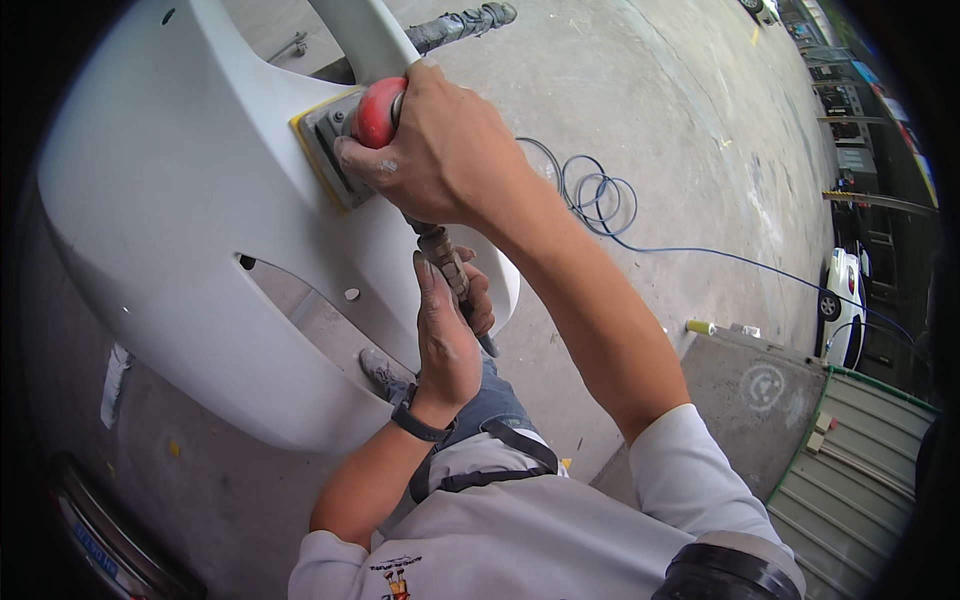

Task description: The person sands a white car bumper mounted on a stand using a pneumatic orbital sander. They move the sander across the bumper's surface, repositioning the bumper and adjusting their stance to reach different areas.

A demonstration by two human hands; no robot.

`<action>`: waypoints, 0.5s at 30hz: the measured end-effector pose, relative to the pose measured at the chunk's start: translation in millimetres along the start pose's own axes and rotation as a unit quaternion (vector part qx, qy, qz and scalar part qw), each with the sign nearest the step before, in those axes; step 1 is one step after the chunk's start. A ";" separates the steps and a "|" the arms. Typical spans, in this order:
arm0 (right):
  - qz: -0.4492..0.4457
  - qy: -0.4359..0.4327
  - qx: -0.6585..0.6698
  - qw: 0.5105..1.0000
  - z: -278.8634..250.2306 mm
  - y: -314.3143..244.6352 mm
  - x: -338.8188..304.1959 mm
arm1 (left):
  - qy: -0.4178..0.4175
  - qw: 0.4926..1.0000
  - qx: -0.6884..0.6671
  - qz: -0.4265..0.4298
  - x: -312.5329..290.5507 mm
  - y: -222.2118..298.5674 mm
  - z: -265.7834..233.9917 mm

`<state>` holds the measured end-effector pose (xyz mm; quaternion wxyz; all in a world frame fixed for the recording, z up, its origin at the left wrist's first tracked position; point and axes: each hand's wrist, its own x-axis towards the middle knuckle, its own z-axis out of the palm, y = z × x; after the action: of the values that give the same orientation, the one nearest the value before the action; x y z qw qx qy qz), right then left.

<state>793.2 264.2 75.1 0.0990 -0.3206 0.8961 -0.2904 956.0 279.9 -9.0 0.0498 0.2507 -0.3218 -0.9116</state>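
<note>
A large white car bumper (pixel 170 260) fills the left side of the head view, with a long opening low in it and a narrow arm rising at the top. My right hand (pixel 440 150) is wrapped over the red round head of an air sander (pixel 377 115). The sander's grey plate and yellow-edged pad are tilted, lying against the bumper's surface. Below it, my left hand (pixel 450 340) closes around the metal hose coupling (pixel 437 245) at the tool's tail. White dust marks the fingers of both hands.
A thin blue air hose (pixel 610 200) lies looped on the concrete floor and runs off to the right. Behind the bumper juts a dark wrapped bar (pixel 460 28). A yellow roll (pixel 700 327), a green-edged ribbed panel (pixel 860 470) and a white car (pixel 843 300) are at the right.
</note>
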 end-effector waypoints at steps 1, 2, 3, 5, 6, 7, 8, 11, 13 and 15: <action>0.017 -0.009 0.008 1.000 1.2 1.5 -6.6 | -0.003 1.000 0.029 0.006 -4.5 -5.3 -1.5; 0.034 -0.018 0.009 0.999 2.4 3.4 -14.0 | 0.004 0.998 0.054 0.006 -9.3 -11.2 -2.6; 0.052 -0.028 0.007 0.998 3.6 6.0 -21.5 | 0.015 0.997 0.082 0.001 -14.1 -17.5 -3.5; 0.054 -0.029 0.021 0.998 7.5 11.4 -35.9 | 0.014 0.997 0.081 -0.011 -23.1 -28.2 -7.8; 0.059 -0.025 0.025 0.998 10.4 14.0 -42.6 | 0.014 0.996 0.082 -0.025 -26.9 -32.8 -10.8; 0.062 -0.021 0.029 0.997 13.5 16.7 -48.8 | 0.015 0.996 0.083 -0.039 -30.5 -37.1 -14.3; 0.058 -0.021 0.031 0.998 15.8 20.0 -55.1 | 0.024 0.994 0.092 -0.051 -35.5 -42.5 -16.4; 0.085 -0.028 0.046 0.995 23.2 28.1 -72.6 | 0.004 0.991 0.124 -0.056 -46.1 -56.5 -26.2; 0.095 -0.032 0.051 0.994 27.0 32.6 -83.4 | -0.009 0.993 0.106 -0.049 -53.8 -67.0 -30.7; 0.105 -0.040 0.058 0.992 28.9 37.3 -94.1 | -0.011 0.990 0.132 -0.057 -58.7 -76.6 -36.0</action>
<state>857.3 333.9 29.0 0.1827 -0.2293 0.9021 -0.3165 1030.0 334.9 -55.0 -0.0393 0.2629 -0.4250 -0.8653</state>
